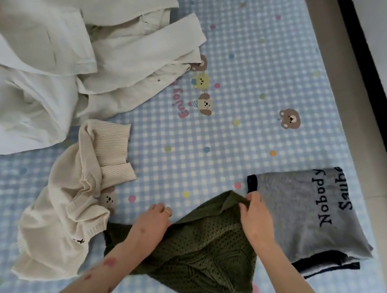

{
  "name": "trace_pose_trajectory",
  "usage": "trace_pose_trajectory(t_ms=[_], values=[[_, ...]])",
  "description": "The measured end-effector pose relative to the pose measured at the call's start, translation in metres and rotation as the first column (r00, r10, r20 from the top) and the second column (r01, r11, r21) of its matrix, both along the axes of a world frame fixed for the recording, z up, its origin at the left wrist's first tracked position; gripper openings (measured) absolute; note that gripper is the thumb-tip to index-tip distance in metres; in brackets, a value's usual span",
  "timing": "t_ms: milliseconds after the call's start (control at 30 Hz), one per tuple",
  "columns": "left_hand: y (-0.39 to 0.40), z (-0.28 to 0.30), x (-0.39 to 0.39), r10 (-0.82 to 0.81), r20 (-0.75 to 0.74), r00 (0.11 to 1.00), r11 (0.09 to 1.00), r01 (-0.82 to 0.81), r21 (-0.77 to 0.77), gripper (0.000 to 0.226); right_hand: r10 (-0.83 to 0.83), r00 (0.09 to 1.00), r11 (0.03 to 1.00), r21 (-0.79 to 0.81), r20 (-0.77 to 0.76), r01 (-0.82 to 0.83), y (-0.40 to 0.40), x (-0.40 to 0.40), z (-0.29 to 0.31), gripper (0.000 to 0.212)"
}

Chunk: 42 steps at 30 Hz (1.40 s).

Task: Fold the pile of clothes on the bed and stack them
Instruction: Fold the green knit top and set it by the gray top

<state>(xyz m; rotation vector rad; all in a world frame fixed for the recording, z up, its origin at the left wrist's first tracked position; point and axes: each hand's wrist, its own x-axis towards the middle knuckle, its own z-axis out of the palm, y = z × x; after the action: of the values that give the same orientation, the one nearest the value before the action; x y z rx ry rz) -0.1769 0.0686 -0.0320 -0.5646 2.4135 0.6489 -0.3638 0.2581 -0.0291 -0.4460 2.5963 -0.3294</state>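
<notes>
Both hands on green knit

Green knit [201, 253] lies crumpled on the bed [242, 68], near edge. Right hand [255, 219] has fingers clamped on its top edge; left hand [154, 220] rests on it, fingers together. Folded grey shirt [299, 215] just right, cream sweater [68, 205] left, white pile [55, 50] beyond.

both forearms are bare, no sleeves in view. the left hand [154, 223] wears a thin ring [166, 212] on one finger. the right hand [257, 221] wears nothing visible.
</notes>
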Motion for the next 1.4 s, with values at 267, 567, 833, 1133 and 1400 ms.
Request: trace_pose_trajectory(t_ms=[267, 567, 833, 1133, 1400], values=[[0.022, -0.021, -0.006, 0.109, 0.167, 0.980, 0.961, -0.147, 0.233, 0.030, 0.385, 0.917, 0.910, 0.124, 0.102, -0.396, -0.020, -0.008, -0.019, 0.047], [-0.046, 0.025, 0.015, 0.230, 0.251, 0.940, 0.704, -0.339, 0.624, 0.025, 0.179, 0.838, 0.957, -0.290, 0.515, -0.026, -0.022, -0.063, 0.054, 0.011], [-0.070, 0.058, 0.048, 0.072, 0.137, 0.988, 0.909, -0.122, 0.398, 0.014, 0.195, 0.734, 0.930, -0.361, 0.650, 0.072, 0.005, -0.080, 0.140, 0.008], [-0.126, 0.127, 0.066, 0.226, -0.064, 0.972, 0.974, -0.226, 0.006, 0.014, 0.190, 0.830, 0.928, -0.372, 0.524, 0.023, -0.010, -0.084, 0.199, 0.011], [-0.190, 0.247, 0.027, 0.242, -0.468, 0.850, 0.880, -0.396, -0.263, 0.014, 0.160, 0.952, 0.785, -0.618, 0.260, 0.037, -0.063, -0.119, 0.280, 0.013]])
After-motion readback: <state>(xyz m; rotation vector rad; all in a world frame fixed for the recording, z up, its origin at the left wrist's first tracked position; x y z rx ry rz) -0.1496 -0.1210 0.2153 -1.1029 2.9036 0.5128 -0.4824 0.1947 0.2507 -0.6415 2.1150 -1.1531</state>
